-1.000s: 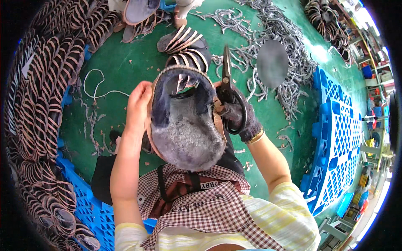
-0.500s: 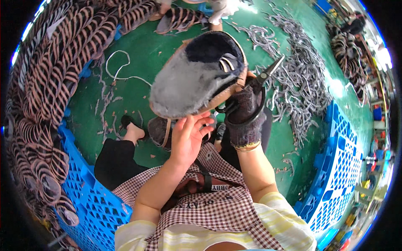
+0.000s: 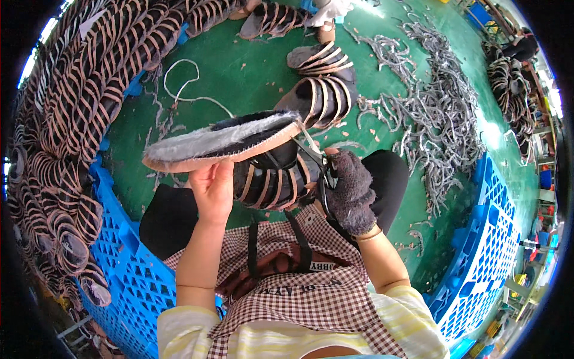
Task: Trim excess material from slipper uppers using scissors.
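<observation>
A slipper (image 3: 218, 143) with grey and black fleece lining and a tan stitched edge is held out nearly edge-on in front of me. My left hand (image 3: 212, 191) pinches its rim from below, fingers closed. My right hand (image 3: 354, 188), in a dark fuzzy glove, is wrapped round the black handles of scissors (image 3: 326, 179). Their blades reach up to the slipper's right end, where a thin pale strip (image 3: 309, 137) hangs. Whether the blades are closed on that strip I cannot tell. Just below the slipper is a row of nested black slippers (image 3: 278, 186) with tan edges.
More nested slippers (image 3: 317, 102) lie on the green floor ahead. A large heap of slippers (image 3: 66, 137) rises at left beside a blue pallet (image 3: 134, 269). Grey trimmings (image 3: 436, 102) cover the floor at right, near another blue pallet (image 3: 478, 257). A white cord (image 3: 194, 99) lies beyond the slipper.
The slipper has tipped from showing its face to nearly edge-on and come lower and left. My left hand has taken hold of its rim; the scissors have swung to its right end.
</observation>
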Available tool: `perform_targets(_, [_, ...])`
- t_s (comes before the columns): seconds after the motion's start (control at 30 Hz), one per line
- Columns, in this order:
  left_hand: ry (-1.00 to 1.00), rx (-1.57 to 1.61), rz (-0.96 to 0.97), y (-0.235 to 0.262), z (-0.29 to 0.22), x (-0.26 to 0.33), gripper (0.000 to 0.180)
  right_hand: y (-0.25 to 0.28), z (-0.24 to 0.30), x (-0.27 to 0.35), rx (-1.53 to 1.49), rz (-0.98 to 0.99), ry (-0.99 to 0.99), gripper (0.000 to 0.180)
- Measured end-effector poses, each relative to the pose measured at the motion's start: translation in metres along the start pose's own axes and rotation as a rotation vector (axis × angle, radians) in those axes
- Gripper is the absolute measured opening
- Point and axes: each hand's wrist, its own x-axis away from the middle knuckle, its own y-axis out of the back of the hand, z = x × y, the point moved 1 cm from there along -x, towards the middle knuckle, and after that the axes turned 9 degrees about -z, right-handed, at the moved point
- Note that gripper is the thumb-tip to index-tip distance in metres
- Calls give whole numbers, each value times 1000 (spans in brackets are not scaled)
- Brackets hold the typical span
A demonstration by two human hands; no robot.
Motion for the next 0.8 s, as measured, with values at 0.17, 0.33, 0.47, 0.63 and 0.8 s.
perform_targets(0.17, [-43, 77, 8, 7, -13, 15, 27, 4, 17, -1, -54, 68, -64, 45])
perform_targets(0.33, [-68, 92, -37, 15, -17, 14, 27, 10, 21, -4, 10, 62, -12, 45])
perform_targets(0.47, [-81, 76, -13, 22, -16, 17, 27, 5, 19, -4, -5, 33, 32, 44])
perform_targets(0.63, [-84, 50, -7, 34, -22, 17, 27, 7, 23, -2, 19, 226, -95, 43])
perform_targets(0.8, [47, 156, 30, 42, -37, 7, 31, 12, 12, -15, -82, 196, 103, 44])
